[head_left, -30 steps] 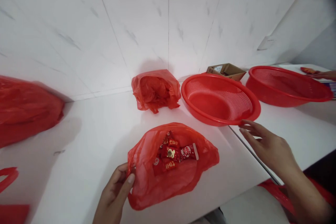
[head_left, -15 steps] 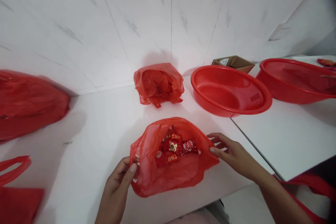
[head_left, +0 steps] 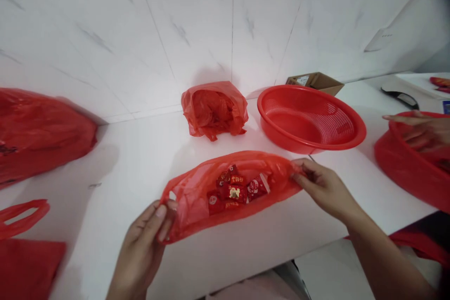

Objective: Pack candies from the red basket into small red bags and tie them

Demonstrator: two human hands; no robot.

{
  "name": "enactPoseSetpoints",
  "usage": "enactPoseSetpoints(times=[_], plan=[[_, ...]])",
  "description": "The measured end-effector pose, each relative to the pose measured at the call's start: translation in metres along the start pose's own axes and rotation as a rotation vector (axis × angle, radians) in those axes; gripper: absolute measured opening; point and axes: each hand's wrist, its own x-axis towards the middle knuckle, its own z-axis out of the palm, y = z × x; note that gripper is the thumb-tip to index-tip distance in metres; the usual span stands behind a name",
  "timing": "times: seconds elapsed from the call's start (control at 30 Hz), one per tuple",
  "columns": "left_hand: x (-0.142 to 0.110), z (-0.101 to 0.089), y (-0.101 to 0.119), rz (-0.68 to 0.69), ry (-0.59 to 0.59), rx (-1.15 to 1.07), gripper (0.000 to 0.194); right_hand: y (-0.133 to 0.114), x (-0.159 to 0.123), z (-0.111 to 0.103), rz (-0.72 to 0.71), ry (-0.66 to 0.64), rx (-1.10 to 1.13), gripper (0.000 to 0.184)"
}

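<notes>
The left hand and right hand pinch opposite ends of a red plastic bag (wrapped candies inside, I see).

Mostly red along a white tabletop

By the back edge lie a bulging red bag at left and a crumpled bag midway; right of that stands a perforated basin, a cardboard box just behind. Another basin stands near the front edge, far right.
</notes>
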Motion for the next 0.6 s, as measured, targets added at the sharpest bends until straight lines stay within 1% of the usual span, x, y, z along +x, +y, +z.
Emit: enactPoseSetpoints(times=[0.07, 0.17, 0.23, 0.3, 0.33, 0.37, 0.43, 0.47, 0.53, 0.6], plan=[[0.003, 0.002, 0.017, 0.098, -0.052, -0.027, 0.028, -0.015, 0.012, -0.006, -0.082, 0.089, 0.036, 0.018], [0.001, 0.008, 0.038, 0.236, -0.136, -0.068, 0.032, -0.042, 0.026, -0.010, -0.218, 0.152, 0.055, 0.014], [-0.007, 0.009, 0.046, 0.337, -0.139, -0.116, 0.036, -0.057, 0.031, -0.012, -0.303, 0.228, 0.096, 0.014], [-0.018, 0.007, 0.050, 0.409, -0.113, -0.163, 0.040, -0.065, 0.035, -0.013, -0.360, 0.325, 0.174, 0.014], [-0.024, 0.005, 0.050, 0.413, -0.091, -0.174, 0.041, -0.066, 0.036, -0.012, -0.372, 0.347, 0.206, 0.013], [-0.030, 0.004, 0.050, 0.399, -0.067, -0.175, 0.042, -0.065, 0.037, -0.011, -0.373, 0.342, 0.224, 0.013], [-0.038, 0.003, 0.045, 0.342, -0.028, -0.138, 0.044, -0.062, 0.036, -0.005, -0.358, 0.295, 0.208, 0.013], [-0.040, 0.003, 0.041, 0.317, -0.028, -0.095, 0.046, -0.061, 0.034, -0.002, -0.350, 0.283, 0.181, 0.013], [-0.043, 0.005, 0.031, 0.272, -0.067, 0.018, 0.051, -0.064, 0.023, 0.005, -0.355, 0.308, 0.112, 0.012], [-0.044, 0.008, 0.020, 0.193, -0.106, 0.124, 0.053, -0.075, 0.006, 0.008, -0.412, 0.325, 0.039, 0.012]])
